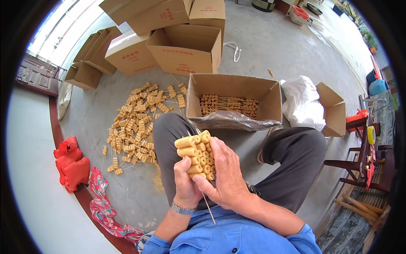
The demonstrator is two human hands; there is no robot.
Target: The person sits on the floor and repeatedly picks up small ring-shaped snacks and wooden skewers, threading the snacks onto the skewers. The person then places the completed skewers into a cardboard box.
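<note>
A stacked bundle of skewered rolls [196, 155] stands between my two hands above my lap. The rolls are golden-tan, short and hollow, threaded in rows on thin wooden sticks. My left hand [185, 183] grips the bundle low on its left side, thumb up along the rolls. Along the right side, my right hand [224, 175] presses with fingers together and its thumb across the bottom front. One bare stick [209, 208] points down toward my shirt from under the hands. The fingers behind the bundle are hidden.
Ahead stands an open carton [234, 121] lined with plastic, holding rows of similar skewers. A loose heap of skewers [133, 127] covers the floor on the left. Empty cartons [182, 53] stand behind. To the right are a white plastic bag [302, 101] and a wooden stool [359, 158].
</note>
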